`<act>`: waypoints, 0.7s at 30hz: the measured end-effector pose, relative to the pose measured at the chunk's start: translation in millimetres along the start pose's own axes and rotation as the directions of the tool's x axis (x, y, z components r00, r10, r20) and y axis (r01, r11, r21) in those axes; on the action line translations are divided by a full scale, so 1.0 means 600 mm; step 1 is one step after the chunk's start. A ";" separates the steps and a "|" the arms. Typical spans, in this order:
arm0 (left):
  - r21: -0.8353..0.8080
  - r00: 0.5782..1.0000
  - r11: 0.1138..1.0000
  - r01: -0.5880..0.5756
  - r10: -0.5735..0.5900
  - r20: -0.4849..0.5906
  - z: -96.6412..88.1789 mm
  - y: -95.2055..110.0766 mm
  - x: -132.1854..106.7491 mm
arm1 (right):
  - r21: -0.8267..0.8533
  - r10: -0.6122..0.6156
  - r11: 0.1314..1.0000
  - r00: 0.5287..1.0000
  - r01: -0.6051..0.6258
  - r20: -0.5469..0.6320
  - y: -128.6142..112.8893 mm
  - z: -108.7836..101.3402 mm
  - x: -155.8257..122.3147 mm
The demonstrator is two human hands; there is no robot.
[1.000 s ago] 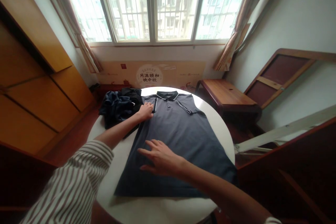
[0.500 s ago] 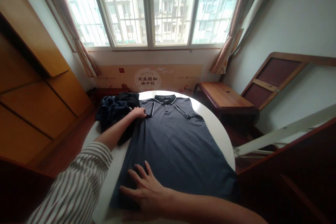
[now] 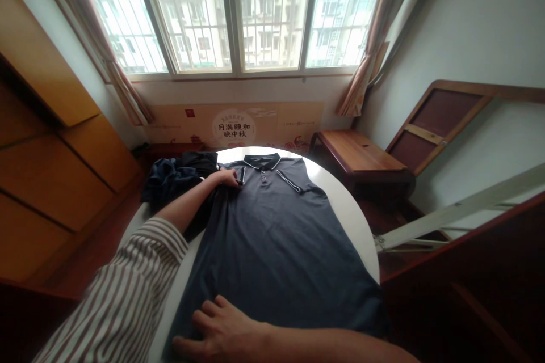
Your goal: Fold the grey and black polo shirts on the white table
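Pinching the left-side sleeve (image 3: 237,169) of a dark polo shirt (image 3: 276,238), that's the left hand (image 3: 229,177). Right hand (image 3: 221,329) is down at the bottom left, fingers spread; can't tell if it's gripping any fabric. Shirt's laid out on a white table (image 3: 353,215), collar (image 3: 262,162) toward the window (image 3: 234,17), dark clothes (image 3: 166,178) piled right beside it.

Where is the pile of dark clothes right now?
In the head view, the dark clothes pile lies at the far left of the white table, beside the polo shirt and just left of the left hand.
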State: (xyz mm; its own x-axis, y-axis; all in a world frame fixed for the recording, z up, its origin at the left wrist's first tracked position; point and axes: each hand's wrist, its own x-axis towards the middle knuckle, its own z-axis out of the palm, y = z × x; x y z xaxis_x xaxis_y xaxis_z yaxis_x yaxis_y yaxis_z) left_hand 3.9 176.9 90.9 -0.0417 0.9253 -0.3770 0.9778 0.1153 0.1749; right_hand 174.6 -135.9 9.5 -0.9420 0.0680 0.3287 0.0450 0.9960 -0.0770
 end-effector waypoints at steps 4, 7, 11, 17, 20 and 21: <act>0.110 0.999 0.993 -0.032 0.036 -0.031 0.036 0.002 -0.032 | -0.004 -0.022 1.000 1.000 0.022 -0.004 -0.010 0.009 -0.003; 0.102 0.995 0.994 -0.031 0.040 -0.090 0.044 -0.004 -0.046 | 0.001 -0.082 0.997 0.996 0.082 -0.019 -0.017 0.014 -0.006; -0.013 0.959 0.996 0.090 -0.090 -0.270 0.025 -0.020 -0.034 | 0.025 -0.108 0.994 0.994 0.108 -0.011 -0.019 0.012 -0.004; -0.104 0.907 0.984 0.147 -0.176 -0.381 0.004 -0.046 0.006 | 0.073 -0.118 0.991 0.993 0.116 0.018 -0.012 0.003 0.000; -0.165 0.898 0.977 0.137 -0.193 -0.396 0.002 -0.051 0.018 | 0.090 -0.157 0.984 0.987 0.154 0.031 -0.008 -0.002 -0.002; -0.184 0.894 0.974 0.133 -0.198 -0.402 -0.001 -0.053 0.020 | 0.099 -0.176 0.980 0.984 0.172 0.039 -0.007 -0.004 -0.003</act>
State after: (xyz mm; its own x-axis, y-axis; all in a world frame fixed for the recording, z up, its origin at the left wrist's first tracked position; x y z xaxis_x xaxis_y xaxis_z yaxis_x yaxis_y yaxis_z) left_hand -27.8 184.5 81.5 -0.3137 0.9495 -0.0066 0.9088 0.3023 0.2877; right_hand 177.0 -139.9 11.4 -0.9474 -0.1107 0.3004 -0.1504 0.9822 -0.1123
